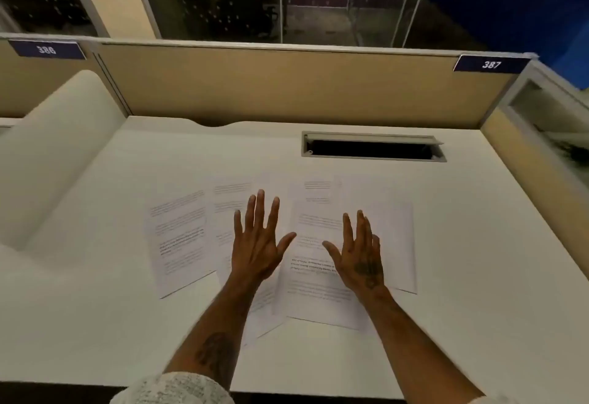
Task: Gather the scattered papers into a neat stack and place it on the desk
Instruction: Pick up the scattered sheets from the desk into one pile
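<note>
Head view. Papers (280, 244) lying loose across middle of white worktop (95, 340), several printed sheets fanned and overlapping, edges askew. One sheet (178, 238) farthest left of the cable slot, tilted; another (318, 282) nearest the front edge, partly over its neighbours; more tucked behind, toward the slot. No stack formed. Task judged at its start: nothing gathered, nothing squared, placing not yet done.

Left hand (256, 244) flat, fingers spread wide, palm down over the middle sheets. Right hand (361, 257) the same, spread and empty, over the right-side sheets. Cannot tell whether palms touching paper or hovering just above. Nothing pinched by either.

Left to do, as a guess: sweep outer sheets inward, lift, tap edges even, set down.

Surroundings: open cable slot (373, 147) in worktop behind the papers, well apart from them but a possible trap for a sheet pushed back. Beige partition (271, 85) behind slot, number plates 386 (47, 49) and 387 (490, 64) on top rail. Curved white divider (57, 148) far left of slot. Nothing else on worktop in the way.
</note>
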A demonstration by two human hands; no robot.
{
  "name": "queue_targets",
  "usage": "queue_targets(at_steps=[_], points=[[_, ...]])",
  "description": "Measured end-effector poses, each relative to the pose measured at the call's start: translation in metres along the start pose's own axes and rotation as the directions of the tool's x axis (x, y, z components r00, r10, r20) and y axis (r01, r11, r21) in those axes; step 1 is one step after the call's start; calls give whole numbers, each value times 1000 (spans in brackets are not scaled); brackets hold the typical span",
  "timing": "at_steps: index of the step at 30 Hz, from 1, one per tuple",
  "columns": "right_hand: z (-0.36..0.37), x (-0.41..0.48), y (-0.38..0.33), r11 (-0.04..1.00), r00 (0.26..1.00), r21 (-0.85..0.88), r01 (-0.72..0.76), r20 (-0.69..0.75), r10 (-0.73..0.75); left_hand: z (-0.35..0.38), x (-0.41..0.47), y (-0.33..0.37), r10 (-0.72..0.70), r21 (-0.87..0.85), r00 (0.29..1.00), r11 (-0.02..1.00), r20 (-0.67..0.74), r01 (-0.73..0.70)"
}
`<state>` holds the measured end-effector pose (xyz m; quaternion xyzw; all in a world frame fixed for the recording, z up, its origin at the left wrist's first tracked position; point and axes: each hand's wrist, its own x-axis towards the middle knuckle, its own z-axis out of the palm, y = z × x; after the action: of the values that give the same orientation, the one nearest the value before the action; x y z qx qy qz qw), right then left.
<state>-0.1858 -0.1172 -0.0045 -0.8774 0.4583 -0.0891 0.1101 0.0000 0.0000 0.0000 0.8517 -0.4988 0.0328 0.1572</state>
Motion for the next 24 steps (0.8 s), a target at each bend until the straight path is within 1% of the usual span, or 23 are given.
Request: queue_targets(at_steps=[2, 4, 6, 8, 11, 13, 16, 18, 20, 22, 24], points=[[5, -8, 5, 997, 993, 34, -71, 96, 67, 5, -5, 5, -21, -22, 998, 999, 53, 23], [14, -16, 12, 991, 976, 18, -132, 178, 127, 13, -13, 10, -48, -45, 987, 997, 150, 56], [16, -17, 15, 986, 964, -5, -164, 212, 161, 19, -16, 18, -112, -51, 952, 990, 284, 132], [18, -18, 16, 981, 951, -8, -196, 243, 192, 22, -17, 22, -183, -68, 917, 973, 354, 221], [23, -21, 20, 958, 925, 14, -288, 263, 274, 29, -22, 28, -216, -79, 908, 962, 359, 261], [23, -21, 22, 938, 914, 33, -344, 243, 326, 33, -23, 31, -246, -108, 898, 947, 366, 303], [25, -20, 21, 924, 907, 47, -381, 214, 363, 35, -22, 37, -305, -172, 872, 904, 383, 391], [27, -18, 20, 909, 900, 90, -407, 211, 382, 37, -21, 39, -337, -208, 856, 874, 392, 439], [29, -16, 18, 860, 880, 207, -466, 208, 427, 41, -19, 40, -377, -249, 834, 832, 404, 497], [31, -12, 17, 769, 841, 341, -541, 201, 502, 45, -16, 40, -430, -307, 799, 761, 420, 571], [30, -6, 16, 665, 791, 443, -601, 208, 575, 45, -12, 40, -459, -362, 779, 703, 427, 612]])
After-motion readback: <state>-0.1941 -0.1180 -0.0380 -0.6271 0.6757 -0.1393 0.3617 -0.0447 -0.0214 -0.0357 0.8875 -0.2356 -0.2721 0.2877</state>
